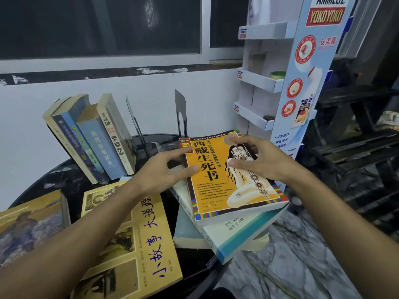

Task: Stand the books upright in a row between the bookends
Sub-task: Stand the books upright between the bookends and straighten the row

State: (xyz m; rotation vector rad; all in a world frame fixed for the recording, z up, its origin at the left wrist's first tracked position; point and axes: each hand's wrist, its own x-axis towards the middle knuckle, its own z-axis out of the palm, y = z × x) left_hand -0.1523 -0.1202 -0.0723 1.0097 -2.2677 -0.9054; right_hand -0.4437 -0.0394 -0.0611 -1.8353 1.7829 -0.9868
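The left grip (168, 171) pinches the orange book (207, 190) by its left edge atop the flat stack (237, 240), while the right grip (261, 160) curls over its right side

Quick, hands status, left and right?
Left hand: grips the orange book at its left edge.
Right hand: fingers curled on its cover; grip cannot be told.

Of ourselves we see only two arms. Our left forearm (75, 234) and our right forearm (345, 223) are bare along their whole visible length, slender and smooth. Our left hand (164, 173) and our right hand (257, 162) are bare as well, with short, plainly trimmed fingernails.
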